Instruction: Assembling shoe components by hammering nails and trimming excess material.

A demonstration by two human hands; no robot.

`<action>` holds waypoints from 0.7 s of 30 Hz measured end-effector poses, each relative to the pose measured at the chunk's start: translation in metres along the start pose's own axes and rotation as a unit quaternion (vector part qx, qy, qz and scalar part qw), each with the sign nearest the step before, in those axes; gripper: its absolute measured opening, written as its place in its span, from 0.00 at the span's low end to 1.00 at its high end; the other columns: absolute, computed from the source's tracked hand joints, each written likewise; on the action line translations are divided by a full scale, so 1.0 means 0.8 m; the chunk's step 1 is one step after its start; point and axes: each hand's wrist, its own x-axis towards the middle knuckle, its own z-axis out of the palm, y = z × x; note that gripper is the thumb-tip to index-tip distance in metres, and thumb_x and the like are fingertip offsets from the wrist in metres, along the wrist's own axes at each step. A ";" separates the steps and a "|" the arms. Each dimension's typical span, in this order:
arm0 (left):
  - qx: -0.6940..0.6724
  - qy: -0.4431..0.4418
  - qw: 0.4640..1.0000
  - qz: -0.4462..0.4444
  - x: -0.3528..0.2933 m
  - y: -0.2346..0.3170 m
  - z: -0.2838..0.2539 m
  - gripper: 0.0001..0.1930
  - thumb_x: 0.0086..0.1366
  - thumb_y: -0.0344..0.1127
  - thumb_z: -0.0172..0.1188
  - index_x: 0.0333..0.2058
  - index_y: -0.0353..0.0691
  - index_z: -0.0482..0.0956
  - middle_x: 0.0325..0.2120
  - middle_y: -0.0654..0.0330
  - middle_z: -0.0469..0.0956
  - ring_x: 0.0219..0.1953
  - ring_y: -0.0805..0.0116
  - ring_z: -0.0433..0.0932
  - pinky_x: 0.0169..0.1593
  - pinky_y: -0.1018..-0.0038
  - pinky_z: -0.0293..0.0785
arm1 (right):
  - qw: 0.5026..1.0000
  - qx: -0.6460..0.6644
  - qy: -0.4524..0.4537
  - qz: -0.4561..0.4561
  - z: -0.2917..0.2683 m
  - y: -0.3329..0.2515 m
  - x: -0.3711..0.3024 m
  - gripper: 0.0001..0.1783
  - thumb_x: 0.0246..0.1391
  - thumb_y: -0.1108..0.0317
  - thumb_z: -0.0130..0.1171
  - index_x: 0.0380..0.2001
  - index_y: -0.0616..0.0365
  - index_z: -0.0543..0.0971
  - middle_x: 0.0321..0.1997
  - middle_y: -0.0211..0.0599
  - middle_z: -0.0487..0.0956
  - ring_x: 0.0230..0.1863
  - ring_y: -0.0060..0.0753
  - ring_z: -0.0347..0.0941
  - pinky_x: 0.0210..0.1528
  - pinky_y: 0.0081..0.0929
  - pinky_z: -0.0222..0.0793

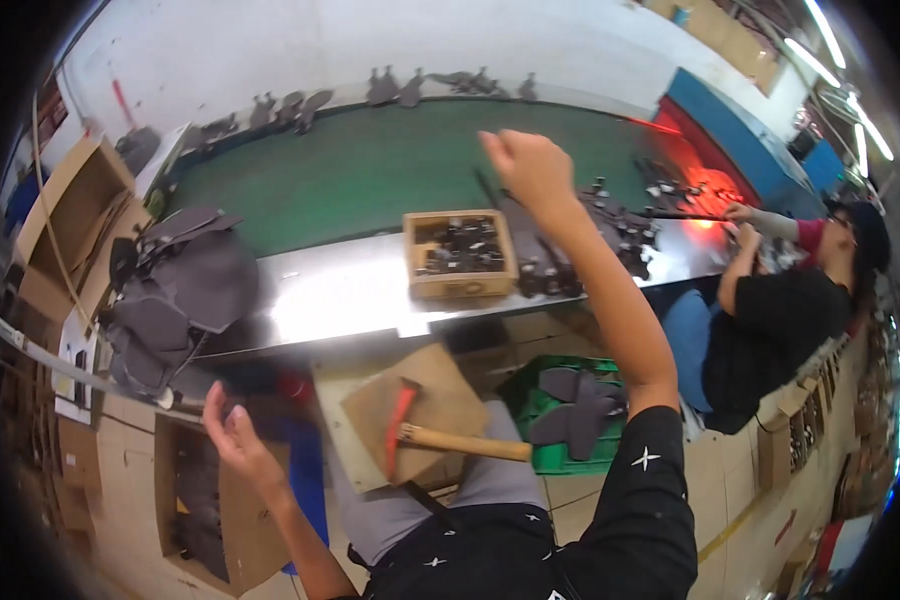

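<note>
Two bare hands were observed in the head view. The right hand was raised over the green surface behind the tabletop, its grip narrow with fingers curled; whether it held anything, I could not tell. The left hand hung below the near edge, its grip wide and holding nothing visible, near the stack of grey flat pieces. A wooden box of small dark parts stood on the tabletop. The hammer lay unheld on a brown board before the lap. In my judgement, the step in hand was a reach between strikes; the next move called for bringing a piece onto the board.
</note>
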 end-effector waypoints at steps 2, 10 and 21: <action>-0.049 -0.072 0.996 -0.006 -0.032 0.049 0.039 0.18 0.70 0.30 0.49 0.57 0.33 0.70 0.56 0.56 0.72 0.59 0.65 0.69 0.62 0.69 0.62 | 0.978 -0.181 -0.072 0.073 -0.046 0.142 -0.051 0.28 0.60 0.42 0.53 0.30 0.60 0.79 0.36 0.52 0.81 0.42 0.55 0.79 0.42 0.48 0.75; -0.172 -0.299 0.934 0.098 -0.081 0.182 0.105 0.12 0.67 0.26 0.50 0.47 0.32 0.76 0.48 0.55 0.76 0.53 0.67 0.73 0.58 0.73 0.66 | 0.962 0.037 -0.225 0.150 -0.066 0.249 -0.194 0.33 0.53 0.45 0.65 0.50 0.64 0.75 0.39 0.55 0.80 0.42 0.56 0.77 0.46 0.44 0.72; 0.024 -0.219 0.915 0.337 -0.105 0.224 0.168 0.24 0.60 0.31 0.62 0.55 0.34 0.70 0.57 0.48 0.69 0.59 0.49 0.68 0.66 0.60 0.58 | 0.739 0.598 -0.183 0.249 -0.179 -0.056 -0.118 0.14 0.57 0.60 0.64 0.36 0.59 0.75 0.22 0.27 0.74 0.18 0.17 0.71 0.18 0.17 0.65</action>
